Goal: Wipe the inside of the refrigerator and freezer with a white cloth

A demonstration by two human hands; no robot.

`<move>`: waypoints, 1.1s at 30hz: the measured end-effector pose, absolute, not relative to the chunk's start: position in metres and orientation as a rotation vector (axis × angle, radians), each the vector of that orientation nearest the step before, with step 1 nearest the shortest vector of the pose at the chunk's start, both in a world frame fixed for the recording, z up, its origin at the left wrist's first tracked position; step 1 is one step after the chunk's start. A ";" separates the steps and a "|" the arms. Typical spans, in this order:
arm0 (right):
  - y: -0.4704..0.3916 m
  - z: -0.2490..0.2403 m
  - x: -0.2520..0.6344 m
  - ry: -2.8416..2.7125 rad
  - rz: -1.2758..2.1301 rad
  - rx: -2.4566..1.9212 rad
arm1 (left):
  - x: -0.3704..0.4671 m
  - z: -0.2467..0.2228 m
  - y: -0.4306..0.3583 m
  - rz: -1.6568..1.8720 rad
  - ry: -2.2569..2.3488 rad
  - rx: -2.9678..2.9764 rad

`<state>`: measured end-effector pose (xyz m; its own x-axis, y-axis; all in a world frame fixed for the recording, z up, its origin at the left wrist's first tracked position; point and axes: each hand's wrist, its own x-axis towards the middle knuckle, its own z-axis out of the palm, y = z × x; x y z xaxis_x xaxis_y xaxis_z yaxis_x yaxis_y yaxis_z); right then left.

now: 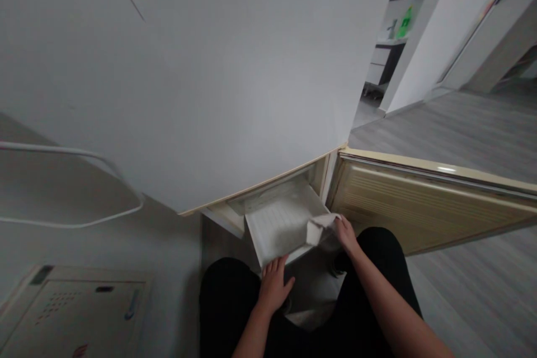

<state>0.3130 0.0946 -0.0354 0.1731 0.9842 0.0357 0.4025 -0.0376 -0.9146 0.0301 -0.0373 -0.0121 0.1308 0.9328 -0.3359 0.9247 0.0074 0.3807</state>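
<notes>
A white drawer (279, 218) is pulled partway out of the lower compartment of a fridge (235, 78). My left hand (274, 284) grips the drawer's front edge near its left corner, fingers over the rim and thumb apart. In my right hand (345, 233) is a pale cloth (321, 227), pinched at one end. The cloth hangs over the right side of the drawer, close to its front corner. No contents show in the visible part of the drawer.
The yellowed lower fridge door (419, 201) stands wide on the right. A white cable (75, 151) loops along the wall at left, above a wall panel box (79, 313). My knees (230, 291) flank the drawer. A green bottle (405, 23) stands on a counter further off.
</notes>
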 end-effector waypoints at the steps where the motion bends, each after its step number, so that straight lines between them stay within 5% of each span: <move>1: 0.100 -0.029 0.313 -1.292 0.739 -1.516 | 0.030 -0.013 -0.037 0.014 1.786 1.914; 6: 0.129 -0.012 0.296 -1.683 0.316 -1.363 | 0.033 -0.015 -0.030 -0.083 1.818 1.921; 13: 0.173 -0.048 0.264 -2.482 0.521 -1.746 | 0.036 -0.016 -0.028 -0.138 1.838 1.908; 23: 0.218 -0.053 0.254 -2.243 0.556 -1.912 | 0.031 -0.022 -0.031 -0.113 1.835 1.869; 33: 0.172 -0.027 0.285 -2.229 0.697 -2.212 | 0.037 -0.009 -0.024 -0.162 1.873 1.799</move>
<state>0.2849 0.1723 -0.0273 -0.0526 0.9354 -0.3496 0.9679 -0.0384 -0.2484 0.0371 -0.0242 -0.0092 0.0300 0.8926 -0.4498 0.9566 0.1049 0.2720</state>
